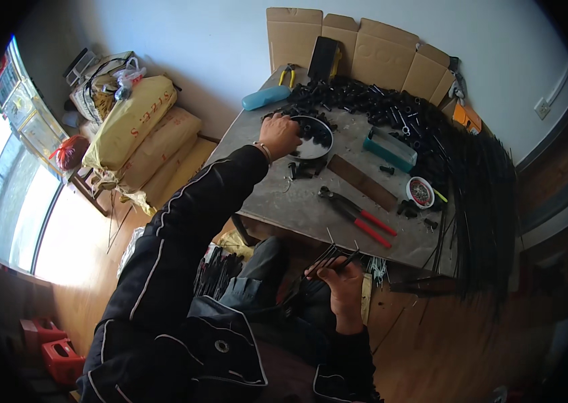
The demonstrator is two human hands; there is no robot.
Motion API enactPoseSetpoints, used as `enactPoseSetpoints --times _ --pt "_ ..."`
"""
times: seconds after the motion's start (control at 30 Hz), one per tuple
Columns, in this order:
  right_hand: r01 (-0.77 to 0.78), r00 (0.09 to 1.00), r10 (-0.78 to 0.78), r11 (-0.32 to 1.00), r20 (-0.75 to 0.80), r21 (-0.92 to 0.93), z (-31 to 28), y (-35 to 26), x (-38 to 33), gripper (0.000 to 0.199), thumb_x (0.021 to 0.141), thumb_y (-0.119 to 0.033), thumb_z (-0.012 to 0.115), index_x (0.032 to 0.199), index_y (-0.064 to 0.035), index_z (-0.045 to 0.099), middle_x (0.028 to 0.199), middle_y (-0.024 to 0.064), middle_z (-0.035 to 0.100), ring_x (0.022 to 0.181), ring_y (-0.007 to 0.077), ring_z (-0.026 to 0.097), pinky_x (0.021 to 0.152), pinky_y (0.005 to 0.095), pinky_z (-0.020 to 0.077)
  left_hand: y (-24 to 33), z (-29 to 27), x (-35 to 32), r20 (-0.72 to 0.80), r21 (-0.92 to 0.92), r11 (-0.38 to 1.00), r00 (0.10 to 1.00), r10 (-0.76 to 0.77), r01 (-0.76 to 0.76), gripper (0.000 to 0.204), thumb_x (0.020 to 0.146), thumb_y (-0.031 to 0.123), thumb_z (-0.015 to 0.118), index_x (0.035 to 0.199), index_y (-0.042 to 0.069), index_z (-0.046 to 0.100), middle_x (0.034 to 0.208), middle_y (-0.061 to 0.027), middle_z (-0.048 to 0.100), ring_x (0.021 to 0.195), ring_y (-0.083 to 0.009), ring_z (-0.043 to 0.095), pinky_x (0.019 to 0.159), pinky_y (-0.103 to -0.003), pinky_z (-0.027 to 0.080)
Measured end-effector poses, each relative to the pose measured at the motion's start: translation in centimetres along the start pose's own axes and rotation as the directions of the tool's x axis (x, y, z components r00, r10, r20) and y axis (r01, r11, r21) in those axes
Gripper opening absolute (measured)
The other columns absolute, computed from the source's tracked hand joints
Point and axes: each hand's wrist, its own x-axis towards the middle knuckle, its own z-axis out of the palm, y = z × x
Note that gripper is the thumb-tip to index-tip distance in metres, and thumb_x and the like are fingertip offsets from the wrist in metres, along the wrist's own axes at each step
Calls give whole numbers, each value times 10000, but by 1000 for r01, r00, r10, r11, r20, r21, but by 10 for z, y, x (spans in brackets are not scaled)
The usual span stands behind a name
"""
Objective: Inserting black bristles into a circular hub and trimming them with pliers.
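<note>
Under the left hand (278,134), a shallow round bowl (314,138) is showing a smooth, glossy sheen, with matt black plastic fittings (371,101) heaped just beyond it. The tabletop (284,195) below that hand is looking like dull, scuffed grey board. The right hand (344,282) is gripping thin black rods (327,258) with a faint satin gleam. Just above it, pliers (358,215) are showing dark metal jaws and shiny red plastic grips. Matt brown corrugated cardboard (364,47) is standing behind the table.
</note>
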Motion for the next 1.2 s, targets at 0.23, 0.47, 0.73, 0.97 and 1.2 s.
enactPoseSetpoints --times 0.23,0.47,0.73,0.97,1.2 --pt "-3 1000 4 1000 -22 20 -1 -1 9 73 859 -26 650 839 12 591 831 160 655 758 255 660 690 362 550 14 0 11 157 60 998 988 3 -13 248 730 281 704 859 70 725 864 -115 691 896 -290 633 777 -384 469" --pt "-74 996 76 996 -43 42 -6 1 22 68 872 -14 627 886 12 566 845 137 652 774 225 656 724 328 534 106 -87 -81 527 -838 99 751 397 536 264 920 233 623 1072 19 644 905 -24 652 855 -112 609 818 -271 479" --pt "-79 997 79 996 -4 50 5 -2 14 88 873 -36 650 880 -11 566 814 98 670 741 163 654 712 277 518 114 -103 -134 601 -571 -373 681 418 732 291 938 190 587 1137 -20 617 983 -55 642 899 -144 615 876 -298 479" --pt "-79 996 80 996 -28 49 15 -7 2 91 873 -45 650 889 -7 570 820 100 668 740 166 656 702 284 530 117 -107 -148 582 -588 -416 719 379 694 279 952 204 580 1119 -17 617 896 -37 614 828 -146 606 793 -296 497" --pt "-60 997 61 998 -45 32 15 -9 -1 93 872 -46 651 898 3 577 823 102 666 742 170 655 703 283 531 123 -105 -148 598 -617 -415 741 306 669 242 951 227 592 1055 9 578 882 -26 591 808 -137 597 757 -289 487"
